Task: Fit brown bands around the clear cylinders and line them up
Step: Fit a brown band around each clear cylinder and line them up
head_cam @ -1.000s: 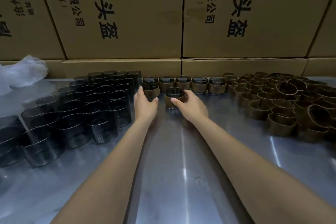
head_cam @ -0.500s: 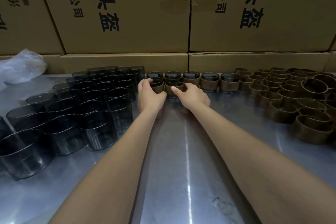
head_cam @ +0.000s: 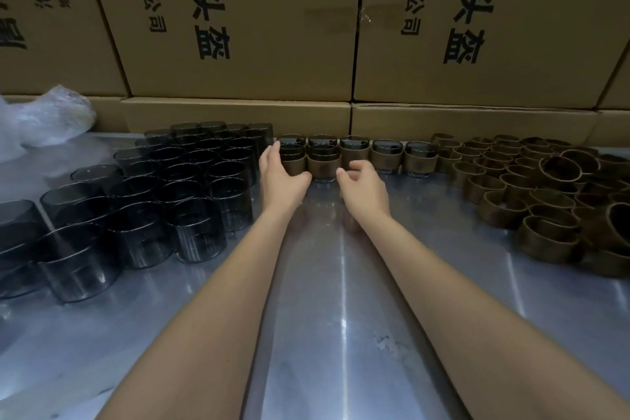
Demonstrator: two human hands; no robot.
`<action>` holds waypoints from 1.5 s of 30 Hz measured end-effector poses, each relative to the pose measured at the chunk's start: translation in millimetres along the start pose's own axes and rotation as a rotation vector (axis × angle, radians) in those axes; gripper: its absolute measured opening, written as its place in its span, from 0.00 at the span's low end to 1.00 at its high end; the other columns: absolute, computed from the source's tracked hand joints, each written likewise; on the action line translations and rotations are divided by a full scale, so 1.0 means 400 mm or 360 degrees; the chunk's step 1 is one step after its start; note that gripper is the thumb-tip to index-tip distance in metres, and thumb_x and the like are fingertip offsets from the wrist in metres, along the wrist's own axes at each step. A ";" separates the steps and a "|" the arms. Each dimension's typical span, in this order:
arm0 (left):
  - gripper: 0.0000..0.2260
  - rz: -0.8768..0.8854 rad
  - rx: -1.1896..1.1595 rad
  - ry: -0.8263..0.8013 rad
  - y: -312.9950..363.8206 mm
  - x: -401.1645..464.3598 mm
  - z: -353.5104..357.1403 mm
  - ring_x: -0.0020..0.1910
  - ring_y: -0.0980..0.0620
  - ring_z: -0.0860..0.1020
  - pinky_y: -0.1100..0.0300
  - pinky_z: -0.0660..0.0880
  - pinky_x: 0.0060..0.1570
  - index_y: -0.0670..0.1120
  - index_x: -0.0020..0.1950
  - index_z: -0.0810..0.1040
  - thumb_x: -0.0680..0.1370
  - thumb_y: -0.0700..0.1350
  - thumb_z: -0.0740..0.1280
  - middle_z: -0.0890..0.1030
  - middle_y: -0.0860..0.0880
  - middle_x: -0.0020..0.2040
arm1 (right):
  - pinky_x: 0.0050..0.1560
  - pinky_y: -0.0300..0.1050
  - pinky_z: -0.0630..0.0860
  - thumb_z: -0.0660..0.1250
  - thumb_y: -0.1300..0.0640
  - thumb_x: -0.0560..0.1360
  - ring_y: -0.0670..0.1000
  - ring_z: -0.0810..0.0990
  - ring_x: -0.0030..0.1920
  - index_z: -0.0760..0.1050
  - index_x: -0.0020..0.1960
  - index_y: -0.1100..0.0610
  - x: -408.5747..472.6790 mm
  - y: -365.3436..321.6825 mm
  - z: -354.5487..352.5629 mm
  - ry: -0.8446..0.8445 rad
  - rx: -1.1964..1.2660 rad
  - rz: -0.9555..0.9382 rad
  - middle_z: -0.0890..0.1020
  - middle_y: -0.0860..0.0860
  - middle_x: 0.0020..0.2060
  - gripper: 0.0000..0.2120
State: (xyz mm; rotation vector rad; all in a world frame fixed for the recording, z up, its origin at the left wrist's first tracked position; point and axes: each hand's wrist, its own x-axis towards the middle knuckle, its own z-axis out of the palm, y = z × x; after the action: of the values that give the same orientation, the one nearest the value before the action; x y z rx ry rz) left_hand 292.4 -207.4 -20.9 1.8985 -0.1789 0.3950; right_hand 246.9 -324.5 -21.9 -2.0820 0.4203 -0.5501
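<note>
Several smoky clear cylinders [head_cam: 191, 181] stand bunched on the left of the steel table [head_cam: 341, 334]. A heap of loose brown bands [head_cam: 528, 191] lies on the right. Between them, a row of banded cylinders [head_cam: 387, 155] lines the back, with two more in front. My left hand [head_cam: 279, 181] touches the front left banded cylinder [head_cam: 294, 163], fingers straight along its left side, thumb across its front. My right hand [head_cam: 366, 187] hovers just off the front right banded cylinder [head_cam: 322, 169], fingers loosely curled, holding nothing.
Stacked cardboard boxes [head_cam: 238, 27] with printed characters wall off the table's back edge. A crumpled clear plastic bag [head_cam: 51, 116] lies at the far left, behind the bare cylinders.
My right hand pushed the banded cylinder it held back against the row and has let go, drawing slightly away. My left hand moved forward with its neighbour and stays on it.
</note>
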 end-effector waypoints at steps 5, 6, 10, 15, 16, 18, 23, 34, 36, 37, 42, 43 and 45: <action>0.28 0.0042 -0.0067 -0.0085 0.019 -0.106 -0.054 0.70 0.50 0.65 0.65 0.61 0.60 0.46 0.74 0.64 0.75 0.39 0.68 0.64 0.47 0.73 | 0.43 0.39 0.70 0.61 0.54 0.79 0.45 0.78 0.48 0.77 0.56 0.49 -0.139 0.011 -0.063 -0.0140 -0.0049 -0.0132 0.81 0.45 0.49 0.08; 0.26 0.0050 -0.0065 -0.0112 0.022 -0.134 -0.068 0.70 0.50 0.66 0.65 0.62 0.60 0.47 0.72 0.66 0.75 0.40 0.68 0.65 0.47 0.72 | 0.44 0.39 0.71 0.62 0.54 0.79 0.45 0.78 0.49 0.77 0.55 0.49 -0.169 0.012 -0.076 -0.0143 -0.0035 -0.0140 0.81 0.45 0.49 0.08; 0.18 0.0118 -0.0033 -0.0200 0.036 -0.264 -0.130 0.65 0.51 0.71 0.64 0.65 0.58 0.48 0.65 0.74 0.76 0.39 0.68 0.72 0.49 0.65 | 0.53 0.42 0.73 0.63 0.55 0.78 0.47 0.78 0.52 0.76 0.57 0.50 -0.292 0.015 -0.131 -0.0085 -0.0017 -0.0146 0.81 0.46 0.50 0.09; 0.12 0.0341 0.0075 -0.0241 0.062 -0.416 -0.240 0.55 0.54 0.74 0.70 0.65 0.51 0.51 0.51 0.77 0.74 0.35 0.65 0.75 0.52 0.53 | 0.50 0.41 0.73 0.63 0.55 0.78 0.43 0.76 0.48 0.73 0.52 0.45 -0.439 0.023 -0.195 -0.0189 -0.0119 -0.0238 0.77 0.40 0.45 0.06; 0.12 0.0457 0.0154 -0.0266 0.066 -0.441 -0.274 0.53 0.56 0.74 0.72 0.65 0.50 0.52 0.50 0.77 0.74 0.35 0.65 0.74 0.53 0.51 | 0.49 0.40 0.72 0.63 0.55 0.78 0.42 0.76 0.48 0.73 0.52 0.45 -0.466 0.025 -0.208 -0.0211 -0.0140 -0.0260 0.77 0.39 0.45 0.06; 0.10 0.0792 0.0475 -0.0311 0.063 -0.480 -0.351 0.50 0.56 0.73 0.66 0.69 0.48 0.49 0.49 0.78 0.74 0.35 0.67 0.75 0.52 0.50 | 0.51 0.40 0.74 0.63 0.55 0.78 0.42 0.76 0.48 0.74 0.52 0.45 -0.514 0.029 -0.234 -0.0242 -0.0167 -0.0299 0.77 0.39 0.45 0.06; 0.12 0.0919 0.1174 0.0037 0.045 -0.462 -0.537 0.49 0.41 0.76 0.49 0.74 0.47 0.40 0.53 0.79 0.71 0.35 0.69 0.77 0.42 0.52 | 0.53 0.37 0.74 0.64 0.57 0.78 0.40 0.77 0.50 0.74 0.51 0.44 -0.598 0.044 -0.289 -0.0320 -0.0133 -0.0357 0.79 0.38 0.46 0.07; 0.24 -0.0491 0.1680 0.0360 -0.005 -0.415 -0.662 0.69 0.37 0.59 0.33 0.45 0.71 0.33 0.65 0.67 0.76 0.46 0.67 0.65 0.33 0.67 | 0.54 0.42 0.75 0.65 0.59 0.77 0.44 0.79 0.50 0.75 0.49 0.46 -0.597 0.036 -0.294 -0.0322 -0.0079 -0.0300 0.80 0.42 0.45 0.08; 0.18 -0.0461 0.1867 0.0230 0.008 -0.412 -0.655 0.69 0.37 0.62 0.36 0.49 0.71 0.37 0.63 0.73 0.80 0.48 0.61 0.70 0.35 0.66 | 0.52 0.39 0.74 0.65 0.58 0.77 0.42 0.78 0.49 0.75 0.49 0.46 -0.594 0.035 -0.293 -0.0326 -0.0117 -0.0308 0.80 0.40 0.44 0.07; 0.17 -0.0423 0.1928 0.0161 0.015 -0.414 -0.647 0.68 0.38 0.63 0.39 0.53 0.70 0.39 0.62 0.74 0.81 0.49 0.57 0.71 0.36 0.65 | 0.51 0.37 0.73 0.65 0.58 0.77 0.41 0.78 0.48 0.75 0.49 0.46 -0.594 0.035 -0.292 -0.0326 -0.0138 -0.0313 0.79 0.39 0.44 0.07; 0.17 0.0097 0.1832 -0.0104 0.086 -0.483 -0.528 0.55 0.39 0.73 0.49 0.70 0.53 0.40 0.53 0.76 0.82 0.50 0.53 0.78 0.40 0.54 | 0.51 0.37 0.73 0.65 0.55 0.77 0.43 0.77 0.51 0.75 0.51 0.47 -0.596 0.026 -0.292 -0.0331 -0.0227 -0.0326 0.78 0.39 0.44 0.05; 0.15 0.0238 0.1711 -0.0147 0.101 -0.504 -0.497 0.53 0.40 0.73 0.49 0.71 0.51 0.41 0.49 0.75 0.82 0.50 0.54 0.78 0.41 0.51 | 0.54 0.40 0.73 0.67 0.54 0.76 0.45 0.77 0.53 0.76 0.52 0.47 -0.597 0.025 -0.293 -0.0347 -0.0254 -0.0332 0.79 0.40 0.45 0.06; 0.12 0.0508 0.1393 -0.0287 0.132 -0.544 -0.434 0.51 0.41 0.73 0.48 0.71 0.50 0.44 0.44 0.72 0.82 0.49 0.56 0.77 0.42 0.48 | 0.59 0.45 0.72 0.69 0.47 0.73 0.45 0.75 0.57 0.75 0.56 0.47 -0.602 0.021 -0.296 -0.0406 -0.0337 -0.0361 0.78 0.40 0.49 0.13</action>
State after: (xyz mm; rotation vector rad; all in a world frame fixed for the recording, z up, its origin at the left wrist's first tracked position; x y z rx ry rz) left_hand 40.9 -78.9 2.2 2.7837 -0.4933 0.5745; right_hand -19.8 -292.8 -25.0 -2.3854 0.0967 -0.3748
